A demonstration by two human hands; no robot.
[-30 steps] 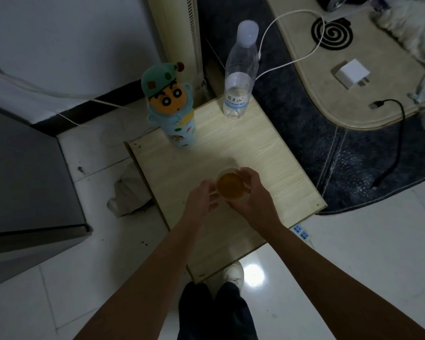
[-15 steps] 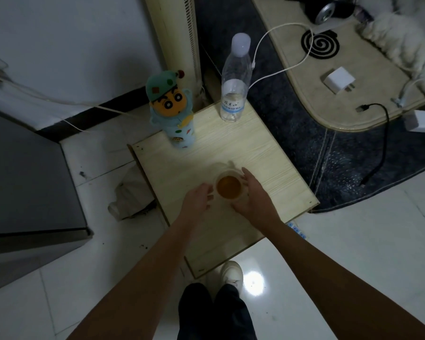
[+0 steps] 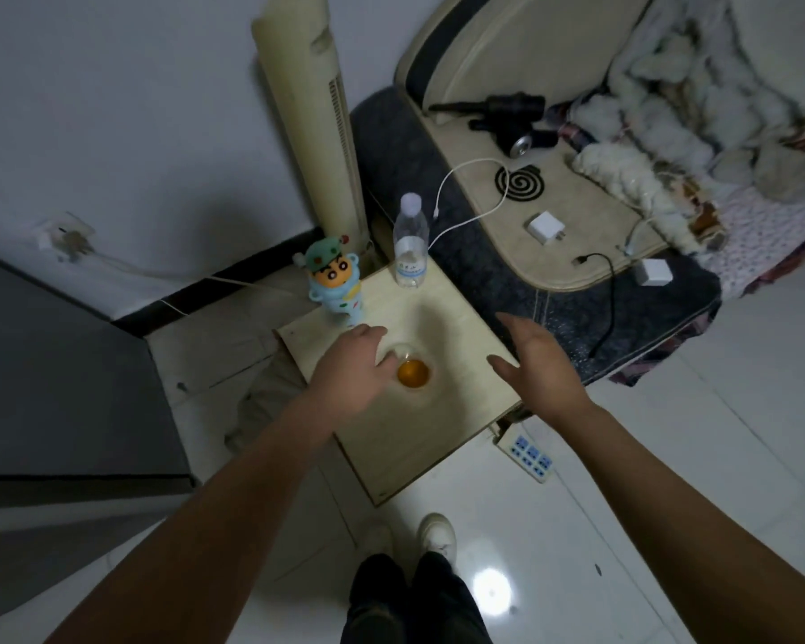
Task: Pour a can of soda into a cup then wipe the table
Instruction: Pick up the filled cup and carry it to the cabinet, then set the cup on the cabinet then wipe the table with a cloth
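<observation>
Cup (image 3: 412, 371) holding amber soda, standing on table (image 3: 442, 439).
Right hand (image 3: 537, 360) is lifting away, fingers released; left hand (image 3: 352, 369) is still touching its side. Pouring looks done; wiping remains.

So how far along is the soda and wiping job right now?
Pouring looks done: the cup on the table holds amber liquid. In hand: the left hand touches the cup; the right hand hovers open. Left: wiping, with no cloth in either hand.

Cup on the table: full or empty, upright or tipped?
Upright, partly filled: the cup stands on the table, amber liquid visible through its open top.
</observation>
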